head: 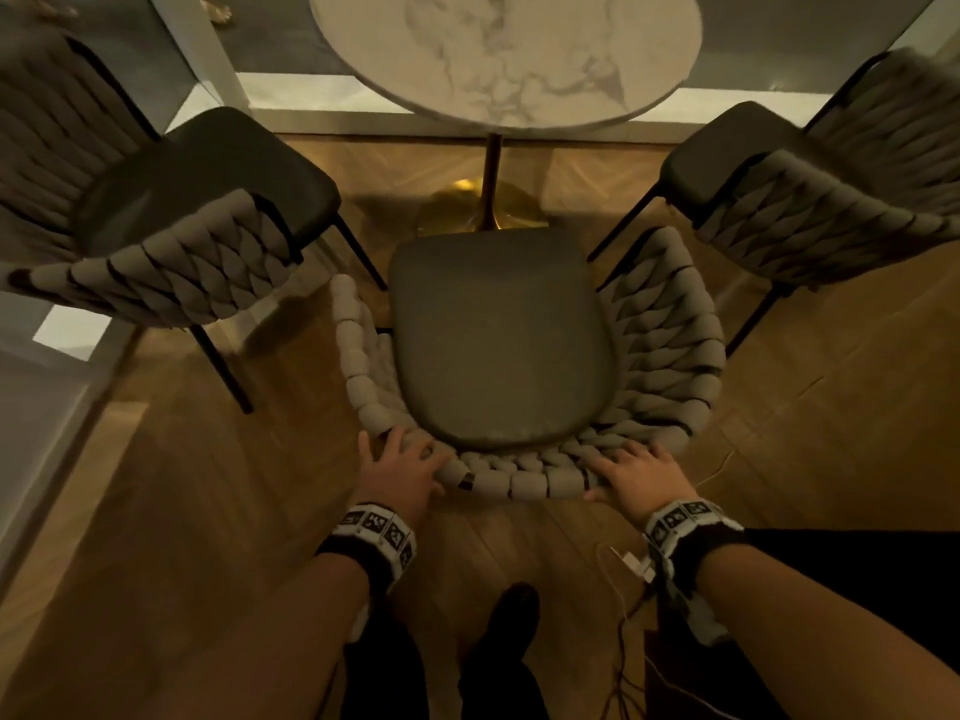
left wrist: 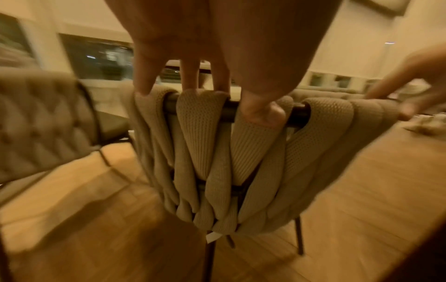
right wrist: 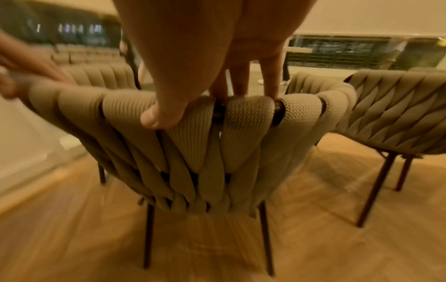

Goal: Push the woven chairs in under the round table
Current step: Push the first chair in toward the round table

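At the bottom of the head view, the curved top rail of the middle woven chair (head: 498, 356) is grasped by both hands: the left hand (head: 400, 467) at lower centre-left, the right hand (head: 636, 472) at lower centre-right. In the wrist views the fingers (left wrist: 142, 80) are seen hooked over the rail and each thumb is pressed on the outer weave, so both grips are closed around the backrest. This chair is judged not yet pushed in: its dark seat cushion lies wholly in the open at frame centre, the front edge just short of the brass pedestal base (head: 478, 205). Thick beige knitted bands are wrapped over a dark metal frame on thin dark legs. Farther up, the left woven chair (head: 156, 226) and the right woven chair (head: 810, 200) stand angled out, also clear of the round marble table (head: 506, 54) at top centre; all three appear left to do.
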Action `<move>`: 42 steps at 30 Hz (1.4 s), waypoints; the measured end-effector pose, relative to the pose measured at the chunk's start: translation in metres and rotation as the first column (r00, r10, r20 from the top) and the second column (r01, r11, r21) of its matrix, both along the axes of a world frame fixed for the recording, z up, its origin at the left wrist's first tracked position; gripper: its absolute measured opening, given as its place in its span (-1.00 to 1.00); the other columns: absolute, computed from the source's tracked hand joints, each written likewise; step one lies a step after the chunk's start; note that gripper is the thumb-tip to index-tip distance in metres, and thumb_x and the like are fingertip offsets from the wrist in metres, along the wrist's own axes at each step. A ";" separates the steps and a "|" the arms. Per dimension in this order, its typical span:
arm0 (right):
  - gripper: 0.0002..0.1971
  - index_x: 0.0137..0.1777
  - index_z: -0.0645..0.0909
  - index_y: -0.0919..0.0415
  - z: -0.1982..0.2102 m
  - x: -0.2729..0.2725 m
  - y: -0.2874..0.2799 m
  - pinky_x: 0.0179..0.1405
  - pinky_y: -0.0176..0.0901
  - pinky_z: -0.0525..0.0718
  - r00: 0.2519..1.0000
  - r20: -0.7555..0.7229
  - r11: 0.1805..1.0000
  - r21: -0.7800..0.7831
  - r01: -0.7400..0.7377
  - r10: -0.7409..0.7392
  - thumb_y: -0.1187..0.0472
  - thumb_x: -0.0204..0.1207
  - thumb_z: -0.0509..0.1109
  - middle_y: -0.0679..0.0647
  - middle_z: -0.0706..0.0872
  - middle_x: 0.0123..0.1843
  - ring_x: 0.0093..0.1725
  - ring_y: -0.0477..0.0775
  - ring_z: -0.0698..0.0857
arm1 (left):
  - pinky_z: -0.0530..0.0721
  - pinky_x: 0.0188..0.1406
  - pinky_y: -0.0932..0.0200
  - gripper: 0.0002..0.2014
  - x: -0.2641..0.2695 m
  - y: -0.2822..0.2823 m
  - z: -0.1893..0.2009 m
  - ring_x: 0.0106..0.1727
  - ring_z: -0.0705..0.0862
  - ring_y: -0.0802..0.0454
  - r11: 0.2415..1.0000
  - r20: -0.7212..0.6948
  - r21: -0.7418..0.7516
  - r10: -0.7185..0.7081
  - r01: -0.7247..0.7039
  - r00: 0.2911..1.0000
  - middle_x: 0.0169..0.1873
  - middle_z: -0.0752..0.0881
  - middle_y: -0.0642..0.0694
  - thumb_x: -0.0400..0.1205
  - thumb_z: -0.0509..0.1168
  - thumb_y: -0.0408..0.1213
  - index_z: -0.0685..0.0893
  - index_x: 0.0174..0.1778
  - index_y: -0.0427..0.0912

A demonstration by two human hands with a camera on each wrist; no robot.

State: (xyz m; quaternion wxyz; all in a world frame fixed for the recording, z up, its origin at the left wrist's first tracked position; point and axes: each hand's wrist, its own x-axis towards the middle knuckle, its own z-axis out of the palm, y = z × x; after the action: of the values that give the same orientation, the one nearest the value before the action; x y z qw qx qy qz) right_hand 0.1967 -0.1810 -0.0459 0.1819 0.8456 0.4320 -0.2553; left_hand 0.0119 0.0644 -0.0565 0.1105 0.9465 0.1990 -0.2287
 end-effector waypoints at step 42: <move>-0.35 0.59 0.04 -0.34 -0.018 0.096 0.093 0.63 0.34 -0.18 0.971 -0.087 0.956 0.177 0.236 -0.223 0.25 0.64 0.15 -0.13 0.19 0.67 0.68 0.34 -0.11 | 0.07 0.66 -0.30 -0.44 0.107 0.116 0.002 0.65 -0.32 -0.42 0.956 0.012 -0.120 0.270 -0.266 0.963 0.66 0.18 -0.04 0.69 0.02 -0.42 0.34 0.53 0.27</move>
State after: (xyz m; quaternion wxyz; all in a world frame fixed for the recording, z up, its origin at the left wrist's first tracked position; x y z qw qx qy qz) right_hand 0.2929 -0.0881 -0.0639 0.0567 0.8944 0.3587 -0.2610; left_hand 0.1185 0.1805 -0.0546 0.1987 0.9058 0.3101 -0.2095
